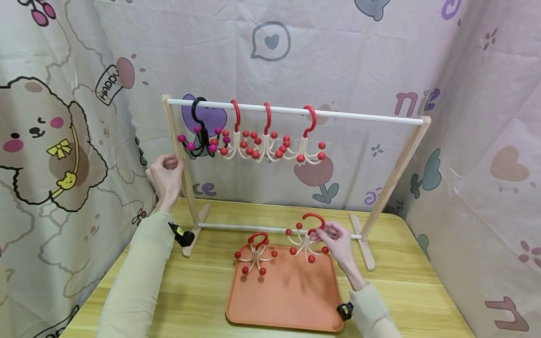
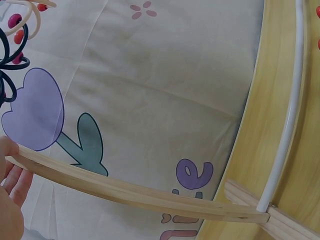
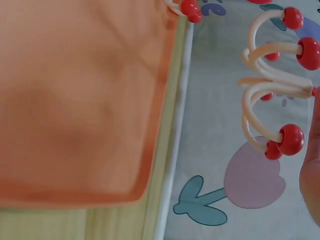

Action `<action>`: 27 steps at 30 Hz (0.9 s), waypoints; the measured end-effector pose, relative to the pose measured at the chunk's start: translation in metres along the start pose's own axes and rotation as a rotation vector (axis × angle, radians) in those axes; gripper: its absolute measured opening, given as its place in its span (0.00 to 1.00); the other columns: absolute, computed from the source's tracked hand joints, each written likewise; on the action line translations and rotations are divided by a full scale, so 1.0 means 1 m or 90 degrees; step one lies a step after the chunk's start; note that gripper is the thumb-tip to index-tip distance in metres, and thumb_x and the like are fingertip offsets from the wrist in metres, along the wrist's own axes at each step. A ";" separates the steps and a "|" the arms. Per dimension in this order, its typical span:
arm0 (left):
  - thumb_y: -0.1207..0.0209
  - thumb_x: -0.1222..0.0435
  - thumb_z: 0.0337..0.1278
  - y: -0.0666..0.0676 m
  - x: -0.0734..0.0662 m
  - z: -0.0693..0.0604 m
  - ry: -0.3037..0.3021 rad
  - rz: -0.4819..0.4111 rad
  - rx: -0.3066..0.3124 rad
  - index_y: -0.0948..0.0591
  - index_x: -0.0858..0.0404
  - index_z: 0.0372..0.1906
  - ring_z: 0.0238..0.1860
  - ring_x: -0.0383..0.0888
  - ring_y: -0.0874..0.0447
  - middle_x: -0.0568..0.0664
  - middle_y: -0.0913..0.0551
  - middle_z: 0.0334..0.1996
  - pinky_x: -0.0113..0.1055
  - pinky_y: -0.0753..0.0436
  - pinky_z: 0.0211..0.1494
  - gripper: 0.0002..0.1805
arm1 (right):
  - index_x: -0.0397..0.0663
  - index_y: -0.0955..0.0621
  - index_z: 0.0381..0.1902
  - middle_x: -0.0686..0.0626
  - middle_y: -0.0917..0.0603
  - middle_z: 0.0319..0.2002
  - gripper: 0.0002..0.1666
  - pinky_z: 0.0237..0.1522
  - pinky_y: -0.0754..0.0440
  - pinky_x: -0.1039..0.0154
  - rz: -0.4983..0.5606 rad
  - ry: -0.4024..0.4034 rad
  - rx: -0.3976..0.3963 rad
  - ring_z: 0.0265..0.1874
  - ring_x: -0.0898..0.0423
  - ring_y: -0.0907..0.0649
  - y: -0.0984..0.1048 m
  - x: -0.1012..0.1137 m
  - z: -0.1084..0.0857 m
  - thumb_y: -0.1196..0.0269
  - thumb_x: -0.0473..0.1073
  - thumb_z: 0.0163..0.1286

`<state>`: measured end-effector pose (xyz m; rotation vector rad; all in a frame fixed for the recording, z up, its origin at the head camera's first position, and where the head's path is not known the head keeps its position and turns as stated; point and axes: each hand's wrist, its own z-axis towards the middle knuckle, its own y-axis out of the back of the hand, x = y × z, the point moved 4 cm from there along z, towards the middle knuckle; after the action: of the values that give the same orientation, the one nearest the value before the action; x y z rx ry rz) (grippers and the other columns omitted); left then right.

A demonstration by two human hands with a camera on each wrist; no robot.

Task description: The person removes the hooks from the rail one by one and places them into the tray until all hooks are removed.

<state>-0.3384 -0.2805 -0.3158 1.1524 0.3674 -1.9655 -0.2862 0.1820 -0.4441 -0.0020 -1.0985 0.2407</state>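
My right hand pinches the red hook of a cream hanger with red balls, above the right part of the orange tray. In the right wrist view the hanger's curved arms show beside the hand. My left hand grips the left wooden post of the rack; the left wrist view shows its fingers around the post. A second cream hanger with a red hook is at the tray's back left.
From the rack's white top rod hang a black hanger with magenta balls at the left and three cream hangers with red hooks. The right post and lower bar stand behind the tray on the wooden table.
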 end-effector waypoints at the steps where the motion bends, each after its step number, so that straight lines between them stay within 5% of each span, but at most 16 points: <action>1: 0.35 0.65 0.61 0.000 0.000 0.000 0.001 0.000 0.001 0.15 0.71 0.48 0.56 0.57 0.24 0.68 0.12 0.43 0.45 0.42 0.68 0.14 | 0.08 0.32 0.41 0.53 0.09 0.29 0.16 0.31 0.13 0.65 0.002 -0.003 0.016 0.26 0.61 0.11 -0.001 -0.001 -0.001 0.41 0.23 0.67; 11: 0.35 0.66 0.60 0.001 -0.001 0.000 -0.001 -0.004 -0.005 0.15 0.71 0.47 0.57 0.56 0.22 0.68 0.12 0.43 0.43 0.42 0.69 0.14 | 0.09 0.30 0.43 0.51 0.09 0.32 0.15 0.34 0.11 0.57 -0.019 -0.014 0.137 0.29 0.60 0.10 -0.010 -0.013 -0.007 0.41 0.24 0.69; 20: 0.36 0.65 0.61 0.001 -0.001 -0.001 0.001 -0.004 -0.001 0.15 0.71 0.47 0.57 0.57 0.24 0.69 0.12 0.43 0.44 0.43 0.69 0.14 | 0.11 0.28 0.47 0.23 0.16 0.37 0.17 0.34 0.11 0.56 -0.063 -0.052 0.217 0.32 0.59 0.10 -0.018 -0.023 -0.010 0.40 0.28 0.70; 27: 0.35 0.66 0.61 0.000 -0.001 -0.002 -0.005 -0.007 -0.001 0.15 0.72 0.47 0.57 0.57 0.23 0.68 0.12 0.43 0.45 0.43 0.69 0.14 | 0.17 0.25 0.47 0.21 0.16 0.38 0.15 0.34 0.12 0.50 -0.095 -0.078 0.236 0.33 0.55 0.09 -0.020 -0.032 -0.011 0.39 0.30 0.70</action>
<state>-0.3368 -0.2791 -0.3155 1.1435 0.3712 -1.9791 -0.2869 0.1579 -0.4746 0.4298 -1.1567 0.3099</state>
